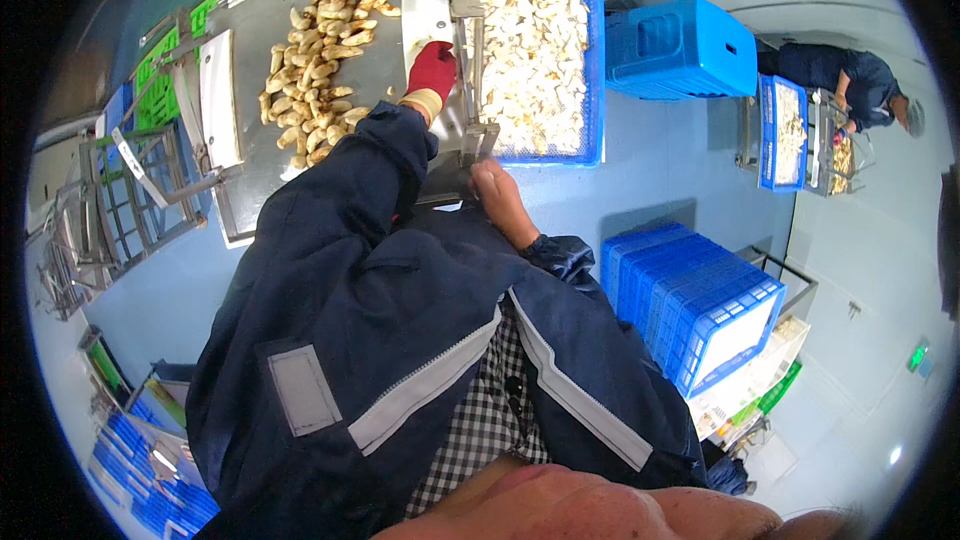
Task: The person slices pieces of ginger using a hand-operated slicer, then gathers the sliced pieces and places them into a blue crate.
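Note:
My left hand (430, 75), in a red glove with a cream cuff, is over a white board (422, 18), its fingers curled together; what they hold is hidden. My bare right hand (497, 197) grips the handle of a metal cutter (476, 145) beside the board. Left of them, long pale mushrooms with brown patches (325, 45) lie heaped on a steel table (240, 10). Right of the cutter, a blue mesh crate (595, 65) holds many white sliced pieces (530, 60).
Closed blue bins (680, 45) stand right of the crate. At far right a co-worker (860, 85) works at another cutter beside a crate (785, 130). Stacked blue crates (680, 300) stand at lower right. Metal frames (135, 180) and green crates (155, 90) are on the left.

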### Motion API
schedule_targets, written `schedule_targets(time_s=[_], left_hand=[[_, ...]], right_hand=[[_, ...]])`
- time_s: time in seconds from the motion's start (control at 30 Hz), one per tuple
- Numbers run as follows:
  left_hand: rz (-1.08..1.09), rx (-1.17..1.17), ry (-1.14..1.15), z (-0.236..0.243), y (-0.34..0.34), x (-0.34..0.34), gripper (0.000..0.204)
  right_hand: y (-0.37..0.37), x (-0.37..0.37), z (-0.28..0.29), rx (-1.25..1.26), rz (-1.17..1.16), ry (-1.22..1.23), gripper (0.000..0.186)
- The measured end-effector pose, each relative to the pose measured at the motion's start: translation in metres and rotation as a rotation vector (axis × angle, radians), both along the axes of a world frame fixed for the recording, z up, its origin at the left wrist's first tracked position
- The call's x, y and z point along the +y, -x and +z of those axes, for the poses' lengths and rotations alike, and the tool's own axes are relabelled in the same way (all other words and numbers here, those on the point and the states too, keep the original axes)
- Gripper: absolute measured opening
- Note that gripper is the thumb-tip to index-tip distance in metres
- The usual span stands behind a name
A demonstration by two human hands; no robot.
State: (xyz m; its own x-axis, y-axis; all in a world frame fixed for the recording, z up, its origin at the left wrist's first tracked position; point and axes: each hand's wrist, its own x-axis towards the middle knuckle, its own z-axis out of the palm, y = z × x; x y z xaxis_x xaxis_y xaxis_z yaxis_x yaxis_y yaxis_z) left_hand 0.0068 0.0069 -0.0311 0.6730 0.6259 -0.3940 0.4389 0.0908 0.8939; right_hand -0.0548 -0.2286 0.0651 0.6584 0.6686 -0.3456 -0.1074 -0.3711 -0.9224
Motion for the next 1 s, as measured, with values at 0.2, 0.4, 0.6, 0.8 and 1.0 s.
schedule_targets(time_s=[0.2, 0.4, 0.6, 0.8, 1.0], left_hand=[[-0.139, 0.077, -0.133, -0.002, -0.011, 0.011, 0.035], [0.011, -0.279, 0.461, 0.061, -0.01, -0.018, 0.032], [-0.086, -0.066, -0.662, 0.015, 0.007, 0.05, 0.038], [-0.288, -0.004, -1.193, 0.008, 0.018, 0.017, 0.037], [-0.308, 0.075, -1.178, 0.019, 0.012, 0.005, 0.037]], right_hand=[[0.002, 0.006, 0.018, 0.054, -0.054, 0.079, 0.036], [-0.003, 0.0, 0.028, -0.034, -0.136, 0.094, 0.038], [-0.012, 0.008, 0.034, -0.033, 0.01, -0.057, 0.031], [-0.037, -0.011, 0.015, -0.158, 0.114, -0.268, 0.022], [-0.102, -0.012, -0.098, -0.228, 0.029, 0.021, 0.026]])
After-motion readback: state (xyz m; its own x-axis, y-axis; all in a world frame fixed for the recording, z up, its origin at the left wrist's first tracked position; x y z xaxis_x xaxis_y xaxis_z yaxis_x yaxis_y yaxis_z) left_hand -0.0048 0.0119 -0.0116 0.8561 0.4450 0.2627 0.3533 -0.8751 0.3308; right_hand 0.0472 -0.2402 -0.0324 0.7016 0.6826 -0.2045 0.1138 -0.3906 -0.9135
